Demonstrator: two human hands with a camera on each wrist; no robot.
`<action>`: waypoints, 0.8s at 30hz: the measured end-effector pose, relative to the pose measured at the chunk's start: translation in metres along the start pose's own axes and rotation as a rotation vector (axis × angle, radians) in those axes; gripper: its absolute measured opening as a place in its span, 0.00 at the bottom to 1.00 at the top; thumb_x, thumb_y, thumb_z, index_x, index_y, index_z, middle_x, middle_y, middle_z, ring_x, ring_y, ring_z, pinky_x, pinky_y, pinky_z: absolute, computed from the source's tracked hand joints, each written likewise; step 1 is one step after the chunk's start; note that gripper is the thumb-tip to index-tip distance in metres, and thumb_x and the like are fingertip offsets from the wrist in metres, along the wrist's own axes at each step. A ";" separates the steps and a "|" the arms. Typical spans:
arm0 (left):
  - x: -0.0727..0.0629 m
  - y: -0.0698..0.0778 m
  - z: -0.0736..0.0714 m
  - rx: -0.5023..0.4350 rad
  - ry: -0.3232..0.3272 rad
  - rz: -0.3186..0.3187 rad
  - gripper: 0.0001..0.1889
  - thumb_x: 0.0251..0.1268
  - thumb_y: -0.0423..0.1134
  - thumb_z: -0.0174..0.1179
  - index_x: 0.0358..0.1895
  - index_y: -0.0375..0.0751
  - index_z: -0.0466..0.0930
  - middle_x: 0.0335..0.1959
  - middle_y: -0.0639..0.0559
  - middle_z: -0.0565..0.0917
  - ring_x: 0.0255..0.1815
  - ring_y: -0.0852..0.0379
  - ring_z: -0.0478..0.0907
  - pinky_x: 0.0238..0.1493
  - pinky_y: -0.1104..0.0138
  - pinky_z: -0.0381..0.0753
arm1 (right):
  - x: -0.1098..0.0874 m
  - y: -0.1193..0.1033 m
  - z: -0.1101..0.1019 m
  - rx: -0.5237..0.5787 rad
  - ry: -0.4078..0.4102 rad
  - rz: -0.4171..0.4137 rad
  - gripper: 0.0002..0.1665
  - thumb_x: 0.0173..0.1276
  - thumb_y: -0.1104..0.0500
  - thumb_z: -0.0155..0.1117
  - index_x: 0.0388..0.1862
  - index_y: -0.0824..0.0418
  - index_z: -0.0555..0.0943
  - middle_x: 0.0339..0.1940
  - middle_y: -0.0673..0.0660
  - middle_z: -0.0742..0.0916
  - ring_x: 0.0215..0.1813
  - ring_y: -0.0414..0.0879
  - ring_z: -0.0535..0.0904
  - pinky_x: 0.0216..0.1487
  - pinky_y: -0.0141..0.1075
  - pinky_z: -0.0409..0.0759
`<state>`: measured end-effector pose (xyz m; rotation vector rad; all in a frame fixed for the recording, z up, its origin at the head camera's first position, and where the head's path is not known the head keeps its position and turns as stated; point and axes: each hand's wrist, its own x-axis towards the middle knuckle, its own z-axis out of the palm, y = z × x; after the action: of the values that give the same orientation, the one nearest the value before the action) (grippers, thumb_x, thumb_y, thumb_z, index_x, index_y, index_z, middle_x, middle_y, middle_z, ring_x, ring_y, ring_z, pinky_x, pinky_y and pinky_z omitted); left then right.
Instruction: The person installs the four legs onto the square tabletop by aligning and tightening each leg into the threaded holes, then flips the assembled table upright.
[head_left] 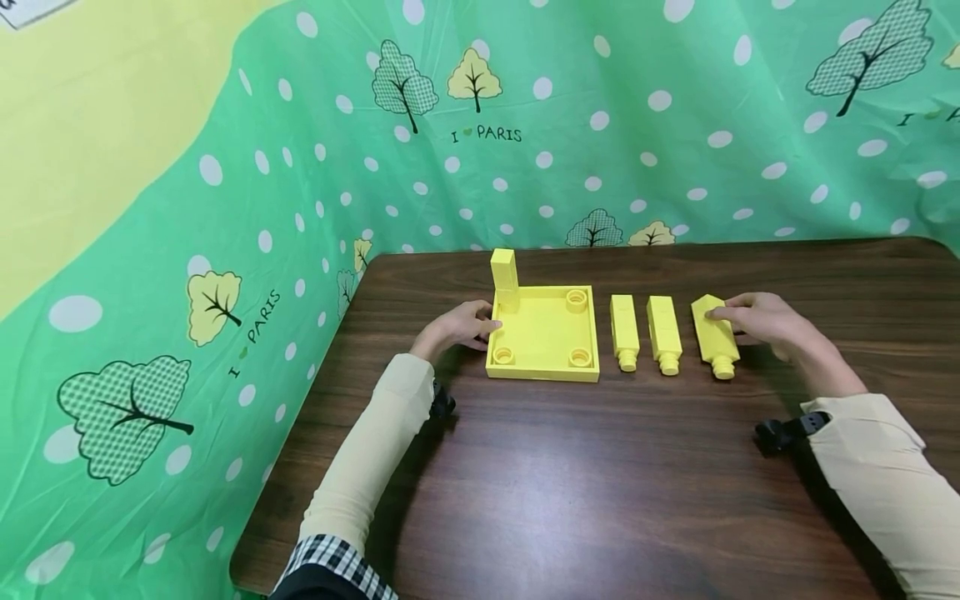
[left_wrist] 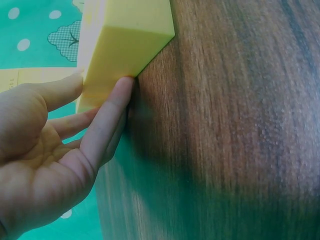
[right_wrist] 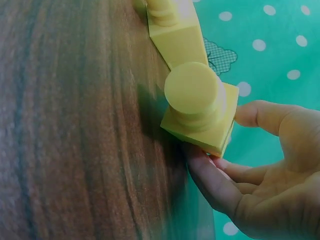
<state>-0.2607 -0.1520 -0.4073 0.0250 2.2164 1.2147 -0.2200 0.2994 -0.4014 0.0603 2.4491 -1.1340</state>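
A yellow square tabletop (head_left: 542, 335) with a raised rim and round corner sockets lies on the table, underside up. One yellow leg (head_left: 505, 272) stands upright at its back left corner. My left hand (head_left: 462, 325) holds the panel's left edge, thumb on the rim and fingers along the side. To the right, my right hand (head_left: 770, 321) grips another yellow leg (right_wrist: 192, 95) between thumb and fingers, its round peg end toward me. That leg is slightly tilted. Two more legs, one nearer the panel (head_left: 624, 329) and one in the middle (head_left: 663, 332), lie side by side, pegs toward me.
The dark wooden table (head_left: 570, 483) carries all the yellow pieces near its back edge. A green cloth (head_left: 525, 192) with white dots and trees hangs behind and to the left. Black wrist cameras (head_left: 791, 432) sit at both cuffs.
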 end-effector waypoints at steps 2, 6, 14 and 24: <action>0.000 0.000 0.000 -0.002 -0.001 0.000 0.30 0.72 0.41 0.54 0.72 0.38 0.56 0.56 0.39 0.72 0.49 0.48 0.77 0.47 0.61 0.84 | -0.001 0.001 0.000 -0.004 -0.001 0.001 0.50 0.73 0.39 0.47 0.69 0.83 0.50 0.68 0.80 0.57 0.66 0.73 0.61 0.59 0.55 0.76; -0.001 0.001 0.000 0.000 -0.001 -0.001 0.30 0.72 0.41 0.54 0.72 0.38 0.56 0.56 0.39 0.72 0.50 0.48 0.77 0.47 0.61 0.85 | -0.001 0.002 -0.002 -0.005 0.000 0.003 0.48 0.73 0.39 0.47 0.67 0.83 0.55 0.68 0.79 0.60 0.65 0.72 0.62 0.56 0.51 0.80; 0.000 0.001 -0.001 -0.007 0.003 0.006 0.29 0.72 0.41 0.53 0.72 0.38 0.56 0.55 0.39 0.72 0.46 0.50 0.77 0.44 0.62 0.85 | -0.001 0.007 -0.006 0.022 0.002 0.002 0.50 0.73 0.39 0.47 0.68 0.84 0.54 0.67 0.79 0.60 0.64 0.71 0.64 0.51 0.45 0.83; -0.001 0.001 0.001 -0.014 -0.001 -0.005 0.29 0.72 0.40 0.54 0.71 0.37 0.57 0.55 0.38 0.72 0.49 0.48 0.77 0.47 0.60 0.84 | -0.003 0.010 -0.005 0.061 0.019 0.015 0.51 0.74 0.39 0.46 0.69 0.84 0.51 0.67 0.79 0.60 0.65 0.70 0.62 0.51 0.43 0.83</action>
<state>-0.2596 -0.1513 -0.4062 0.0147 2.2059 1.2275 -0.2175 0.3100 -0.4042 0.1082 2.4263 -1.2069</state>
